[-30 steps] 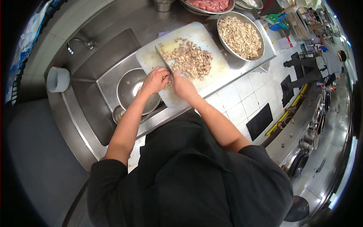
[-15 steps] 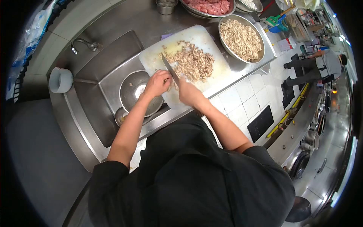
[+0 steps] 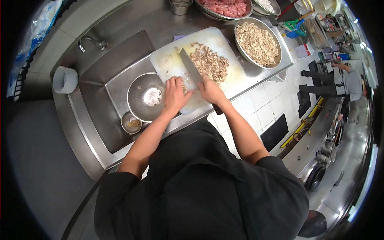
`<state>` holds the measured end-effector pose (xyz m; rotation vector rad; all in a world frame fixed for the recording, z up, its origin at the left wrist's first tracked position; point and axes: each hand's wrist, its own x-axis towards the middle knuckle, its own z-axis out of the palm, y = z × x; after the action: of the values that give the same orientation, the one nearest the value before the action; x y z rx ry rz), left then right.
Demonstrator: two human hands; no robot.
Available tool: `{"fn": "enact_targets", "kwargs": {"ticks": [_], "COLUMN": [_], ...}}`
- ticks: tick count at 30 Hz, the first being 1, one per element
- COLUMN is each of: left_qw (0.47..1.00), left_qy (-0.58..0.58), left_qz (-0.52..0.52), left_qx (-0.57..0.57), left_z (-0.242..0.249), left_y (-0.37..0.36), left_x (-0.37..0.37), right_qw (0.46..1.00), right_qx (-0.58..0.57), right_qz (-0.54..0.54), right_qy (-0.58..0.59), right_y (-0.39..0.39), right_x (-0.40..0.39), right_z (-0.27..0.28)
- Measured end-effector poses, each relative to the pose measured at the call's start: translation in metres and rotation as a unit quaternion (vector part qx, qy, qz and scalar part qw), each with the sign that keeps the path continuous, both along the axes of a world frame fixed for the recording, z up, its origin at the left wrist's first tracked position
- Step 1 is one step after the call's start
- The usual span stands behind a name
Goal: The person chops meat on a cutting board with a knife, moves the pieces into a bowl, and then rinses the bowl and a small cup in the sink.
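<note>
My right hand (image 3: 212, 92) is closed around a broad-bladed kitchen knife (image 3: 191, 67); its dark handle end shows below the fist. The blade lies over a white cutting board (image 3: 234, 76), its tip pointing away from me. A pile of chopped brownish pieces (image 3: 212, 64), which look like mushroom or meat, rests on the board to the right of the blade. My left hand (image 3: 175, 95) is on the board's near left part, fingers stretched and thumb apart, beside a few small bits. What may be under its fingers is hidden.
A metal bowl of pale chopped pieces (image 3: 258, 44) stands right of the board, with a bowl of raw meat (image 3: 226, 7) behind. Inside the sink are a large metal bowl (image 3: 138, 94) and a smaller one (image 3: 127, 124). Another person (image 3: 348, 80) stands at far right.
My left hand has gone from curled fingers near the blade to stretched fingers on the board. The knife has turned, showing more of its flat side, and moved slightly right.
</note>
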<state>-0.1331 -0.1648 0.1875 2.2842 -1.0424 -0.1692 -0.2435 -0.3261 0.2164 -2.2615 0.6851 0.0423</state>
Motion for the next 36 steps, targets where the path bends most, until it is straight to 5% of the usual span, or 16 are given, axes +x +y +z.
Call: {"fn": "enact_targets", "kwargs": {"ticks": [7, 18, 21, 28, 32, 36], "left_qw": [0.983, 0.973, 0.970, 0.955, 0.951, 0.949], "left_qy": [0.051, 0.051, 0.044, 0.051, 0.049, 0.070], "left_qz": [-0.159, -0.190, -0.205, -0.266, -0.283, -0.297], "left_qx": [-0.073, -0.120, -0.121, -0.119, -0.115, -0.076], "left_z": [-0.019, -0.017, -0.021, -0.019, -0.012, -0.013], "left_y": [-0.014, -0.011, -0.012, -0.010, -0.010, -0.011], "left_x": [0.004, 0.013, 0.015, 0.029, 0.031, 0.036], "right_qw": [0.999, 0.970, 0.987, 0.989, 0.998, 0.996], "right_qx": [-0.016, -0.078, -0.091, -0.048, -0.039, -0.035], "right_qz": [-0.038, 0.066, 0.053, 0.057, 0.026, 0.059], "right_qy": [0.006, 0.218, 0.121, 0.129, 0.050, 0.061], "right_y": [-0.003, 0.027, 0.022, 0.020, 0.017, 0.002], "right_x": [-0.013, -0.020, -0.022, -0.013, -0.006, 0.004], "right_z": [0.014, 0.072, 0.005, 0.047, -0.019, 0.014]}}
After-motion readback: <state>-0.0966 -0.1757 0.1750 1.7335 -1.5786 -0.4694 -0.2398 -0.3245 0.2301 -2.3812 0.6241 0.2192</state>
